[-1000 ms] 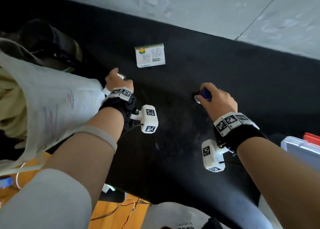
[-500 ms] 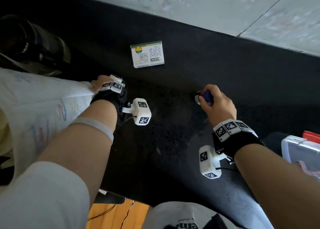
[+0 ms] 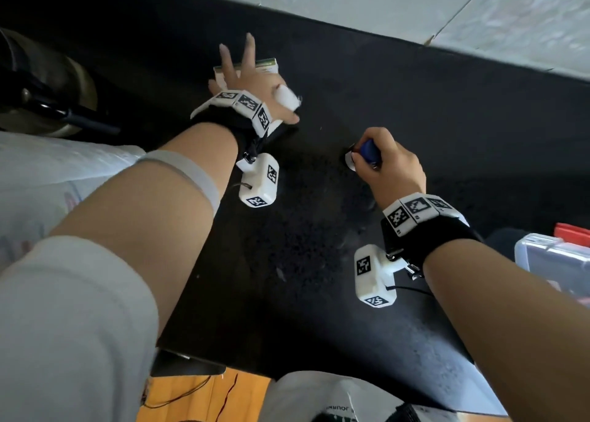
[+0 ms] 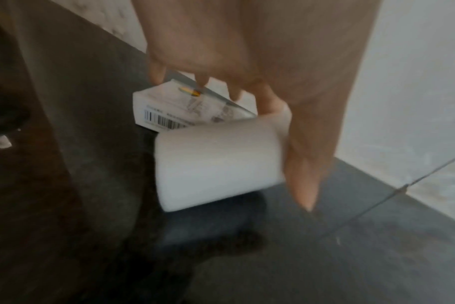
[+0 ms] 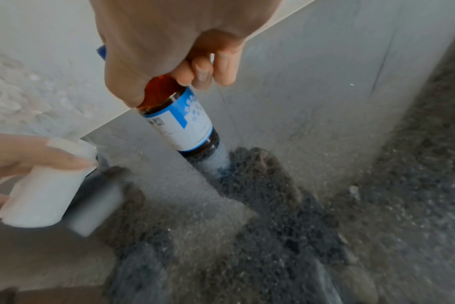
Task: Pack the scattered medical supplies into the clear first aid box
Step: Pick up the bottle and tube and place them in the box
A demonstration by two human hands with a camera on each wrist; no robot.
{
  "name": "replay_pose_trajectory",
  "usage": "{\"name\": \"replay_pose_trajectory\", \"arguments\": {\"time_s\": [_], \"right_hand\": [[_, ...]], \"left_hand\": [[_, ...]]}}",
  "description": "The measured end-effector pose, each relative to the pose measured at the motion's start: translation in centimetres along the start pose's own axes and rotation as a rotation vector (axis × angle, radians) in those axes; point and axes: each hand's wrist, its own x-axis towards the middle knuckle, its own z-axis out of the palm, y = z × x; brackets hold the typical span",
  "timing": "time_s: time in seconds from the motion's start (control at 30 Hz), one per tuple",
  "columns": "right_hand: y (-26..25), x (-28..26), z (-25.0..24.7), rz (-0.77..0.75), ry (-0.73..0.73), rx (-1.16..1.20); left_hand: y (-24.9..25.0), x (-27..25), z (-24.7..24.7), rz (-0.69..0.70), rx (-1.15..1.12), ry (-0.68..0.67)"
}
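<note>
My left hand point(image 3: 255, 80) pinches a white gauze roll point(image 3: 286, 98) between thumb and a finger. Its other fingers spread over a white medicine box point(image 3: 271, 65) with a green edge, lying on the black table point(image 3: 319, 262). The left wrist view shows the roll point(image 4: 218, 162) just in front of the box point(image 4: 169, 113); whether the fingers touch the box is unclear. My right hand point(image 3: 388, 166) grips the top of a brown bottle point(image 5: 179, 121) with a blue cap point(image 3: 369, 151) and blue-white label, standing upright on the table. The clear first aid box point(image 3: 552, 262) sits at the right edge.
A dark round pot point(image 3: 41, 86) stands at the far left, with a white bag point(image 3: 64, 172) in front of it. Another white bag point(image 3: 335, 399) lies below the table's near edge. A red item point(image 3: 571, 230) sits behind the clear box. Tiled floor lies beyond the far edge.
My left hand has moved from beside the white bag forward and right to above the medicine box, carrying the gauze roll, fingers now spread. The right hand stays on the bottle.
</note>
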Motion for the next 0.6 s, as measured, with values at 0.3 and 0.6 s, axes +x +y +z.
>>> {"name": "replay_pose_trajectory", "arguments": {"time_s": [0.3,0.6], "right_hand": [[-0.5,0.0,-0.6,0.027,-0.041,-0.018],[0.2,-3.6,-2.1,0.127,-0.118,-0.106]], "left_hand": [[0.0,-3.4,2.9,-0.010,0.189,-0.163],[0.8,-12.7,8.2,-0.007,0.017,-0.240]]}}
